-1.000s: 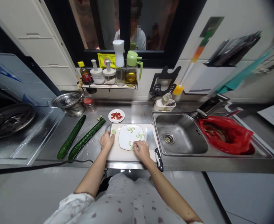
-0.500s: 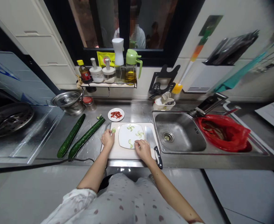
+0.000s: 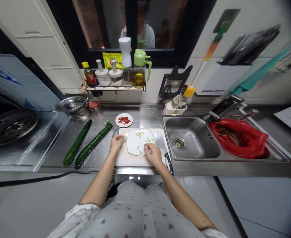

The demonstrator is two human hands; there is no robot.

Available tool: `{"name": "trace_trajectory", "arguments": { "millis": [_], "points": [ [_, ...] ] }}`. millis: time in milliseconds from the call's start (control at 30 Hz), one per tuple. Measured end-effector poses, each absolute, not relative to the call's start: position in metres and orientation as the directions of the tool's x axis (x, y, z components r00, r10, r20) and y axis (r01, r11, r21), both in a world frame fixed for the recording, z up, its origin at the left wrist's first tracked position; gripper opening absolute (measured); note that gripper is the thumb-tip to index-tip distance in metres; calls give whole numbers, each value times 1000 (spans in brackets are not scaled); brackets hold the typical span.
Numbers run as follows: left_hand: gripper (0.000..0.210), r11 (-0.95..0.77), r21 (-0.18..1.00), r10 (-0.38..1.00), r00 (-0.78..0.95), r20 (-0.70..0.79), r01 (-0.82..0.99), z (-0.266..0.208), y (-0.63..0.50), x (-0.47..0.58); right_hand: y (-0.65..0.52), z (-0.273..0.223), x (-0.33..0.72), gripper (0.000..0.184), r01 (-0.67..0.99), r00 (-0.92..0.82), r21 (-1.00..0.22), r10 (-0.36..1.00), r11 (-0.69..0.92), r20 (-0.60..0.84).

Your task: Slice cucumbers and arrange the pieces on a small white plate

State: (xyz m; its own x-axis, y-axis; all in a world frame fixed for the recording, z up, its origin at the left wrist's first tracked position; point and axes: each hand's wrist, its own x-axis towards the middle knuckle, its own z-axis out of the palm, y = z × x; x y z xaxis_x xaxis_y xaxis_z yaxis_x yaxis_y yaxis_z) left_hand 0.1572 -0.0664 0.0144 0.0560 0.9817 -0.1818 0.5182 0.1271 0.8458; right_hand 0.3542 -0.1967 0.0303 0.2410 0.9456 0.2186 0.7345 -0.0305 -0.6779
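Note:
My left hand (image 3: 117, 144) is closed in a pinch on a pale green cucumber slice (image 3: 125, 137), at the left side of the cutting board (image 3: 122, 161). A white square plate (image 3: 134, 142) lies on that board. Thin cucumber slices form pinwheels on it, one at the top (image 3: 139, 133) and one at the right, partly behind my fingers. Near the plate's lower edge are a few curved slices (image 3: 139, 151). Over the right edge of the plate, my right hand (image 3: 154, 154) has its fingertips drawn together; whatever is between them is hidden. A knife (image 3: 169, 163) rests beside it.
Two whole-looking cucumbers (image 3: 78, 142) lie left of the board. Behind it stands a small plate (image 3: 117, 121) of chopped red pieces. A sink (image 3: 192, 145) with a red bag (image 3: 244, 145) is at the right; a steel pot (image 3: 77, 110) stands back left.
My left hand has lifted slightly and moved right, toward the plate, with the cucumber slice. My right hand has shifted a little up along the plate's right edge. The view has tilted slightly.

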Motion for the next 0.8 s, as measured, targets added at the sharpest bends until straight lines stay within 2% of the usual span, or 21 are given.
{"name": "trace_trajectory", "arguments": {
  "millis": [133,233,367,567,800],
  "points": [
    [33,194,948,954,178,-242,251,37,-72,160,-177,52,349,23,602,269,-798,941,4,208],
    [33,232,968,917,308,-252,99,54,-79,163,-162,67,341,23,473,255,-880,950,42,182],
    [37,234,972,874,444,-196,-30,68,-88,170,-153,77,330,20,368,161,-926,974,89,158],
    [40,254,966,864,461,-203,-51,74,-96,176,-152,75,326,15,376,161,-923,974,88,158],
    [48,242,968,888,386,-251,72,76,-95,177,-149,70,331,16,290,202,-955,972,59,121]
  ]
}}
